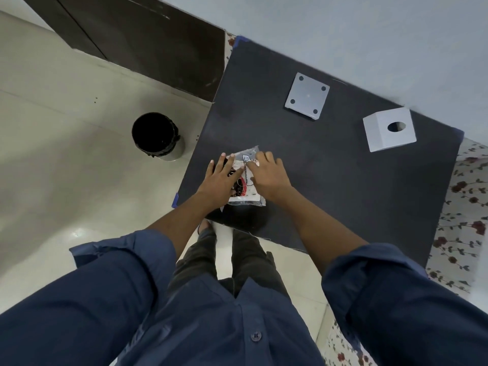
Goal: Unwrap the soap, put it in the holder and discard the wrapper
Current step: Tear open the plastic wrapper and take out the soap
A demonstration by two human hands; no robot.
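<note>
The dark table (343, 196) takes most of the view, and its near edge is close to the person's legs. A floral cloth (459, 196) shows under it on the right side. On the tiled floor to the left of the table stands a round bin (155, 134) with a black liner, well apart from the hands.

Both forearms reach forward from rolled blue sleeves (126, 262) and meet over the near left part of the table. The left hand (220, 178) lies flat with the fingers spread and straight, pressing on the left side of the wrapped soap (245, 180); it grips nothing. The right hand (266, 173) rests on the right side of the packet with the fingers bent down on the far edge, but I cannot tell if it pinches the wrapper or only presses it. The soap is still inside its wrapper, lying on the table between the two hands.

The wrapper is clear plastic with a white, red and black print. There is some writing on it, too small to read.

At the far side of the table lie a flat white square holder (307, 95) with four dark holes, and to its right a white block (389, 129) with one round hole.
</note>
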